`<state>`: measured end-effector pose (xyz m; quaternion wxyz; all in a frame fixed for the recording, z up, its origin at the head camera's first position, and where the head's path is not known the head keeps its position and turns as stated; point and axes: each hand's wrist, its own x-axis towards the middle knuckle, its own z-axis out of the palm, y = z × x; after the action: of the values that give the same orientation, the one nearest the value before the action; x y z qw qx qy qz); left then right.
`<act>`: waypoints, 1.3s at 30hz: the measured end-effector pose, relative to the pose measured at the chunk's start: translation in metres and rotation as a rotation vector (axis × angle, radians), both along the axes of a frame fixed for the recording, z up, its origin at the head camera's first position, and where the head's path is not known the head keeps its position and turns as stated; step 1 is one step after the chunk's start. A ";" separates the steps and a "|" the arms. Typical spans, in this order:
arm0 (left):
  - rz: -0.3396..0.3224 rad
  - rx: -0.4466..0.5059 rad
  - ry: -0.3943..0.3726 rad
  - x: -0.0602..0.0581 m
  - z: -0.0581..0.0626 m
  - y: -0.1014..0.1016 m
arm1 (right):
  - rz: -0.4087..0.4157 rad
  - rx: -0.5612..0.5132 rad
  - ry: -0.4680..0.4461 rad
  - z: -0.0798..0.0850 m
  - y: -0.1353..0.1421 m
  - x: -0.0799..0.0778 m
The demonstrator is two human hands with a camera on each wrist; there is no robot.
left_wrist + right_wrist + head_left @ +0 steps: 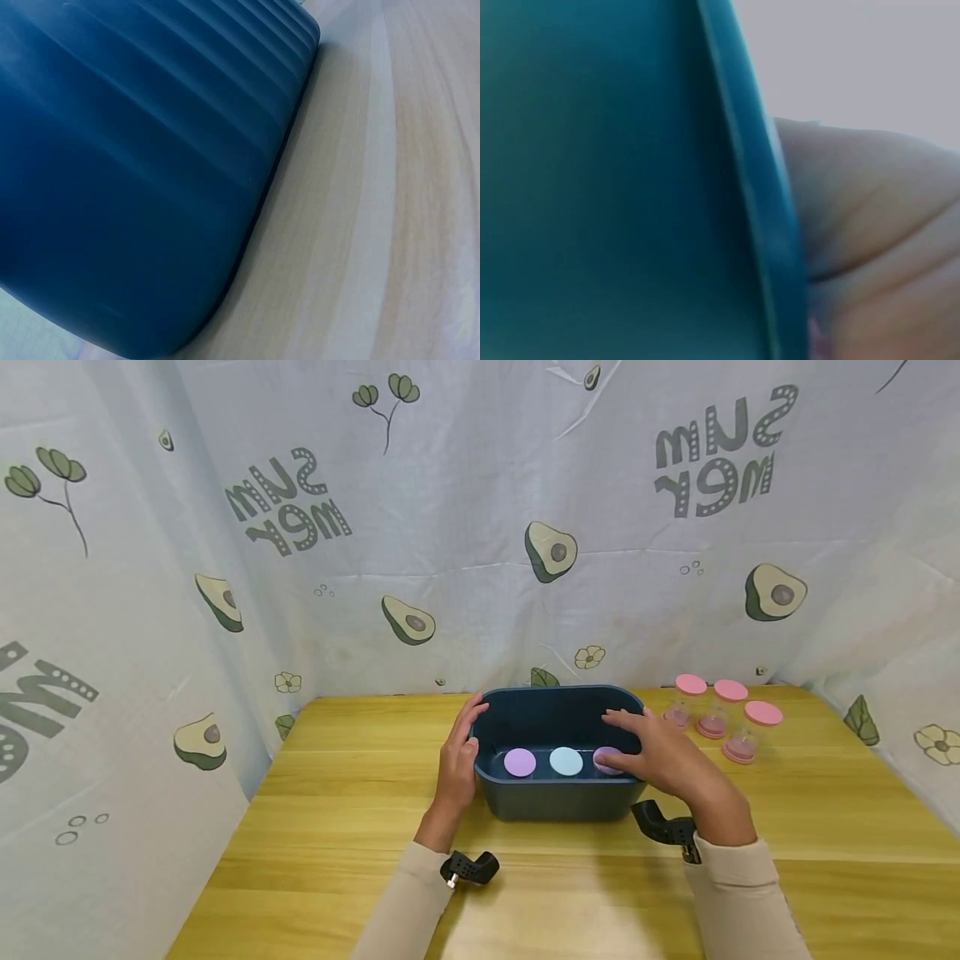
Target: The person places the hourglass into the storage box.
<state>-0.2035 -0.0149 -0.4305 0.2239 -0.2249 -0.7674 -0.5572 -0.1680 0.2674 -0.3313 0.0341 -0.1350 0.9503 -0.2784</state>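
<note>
A dark blue oblong tub point(558, 802) stands on the table, with a purple round top point(520, 762), a light blue one point(566, 761) and a second purple one point(604, 755) in a row inside. What lies beneath these tops is hidden by the tub's front wall. My left hand point(456, 764) rests against the tub's left end, fingers mostly straight. Over the right end is my right hand point(660, 756), thumb and fingers spread apart, the thumb overlapping the right purple top in the head view. The ribbed tub wall point(165, 150) fills much of the left wrist view.
Three small sand timers with pink ends, one of them at the front point(750, 733), stand right of the tub near the back. Behind the wooden table point(337, 810) hangs a patterned curtain point(465, 527), which also closes off the left side.
</note>
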 end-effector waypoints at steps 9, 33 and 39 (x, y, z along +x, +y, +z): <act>-0.009 0.011 0.023 -0.003 0.000 0.001 | -0.015 -0.024 0.125 0.004 0.011 -0.002; -0.013 0.015 0.042 -0.005 0.005 0.002 | -0.281 -0.141 0.451 0.012 0.058 -0.001; 0.000 0.002 0.029 0.000 -0.001 -0.001 | -0.394 -0.184 0.417 0.007 0.073 0.005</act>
<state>-0.2039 -0.0159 -0.4314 0.2353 -0.2330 -0.7633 -0.5547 -0.1627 0.3401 -0.3243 -0.2290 -0.0050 0.9155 -0.3307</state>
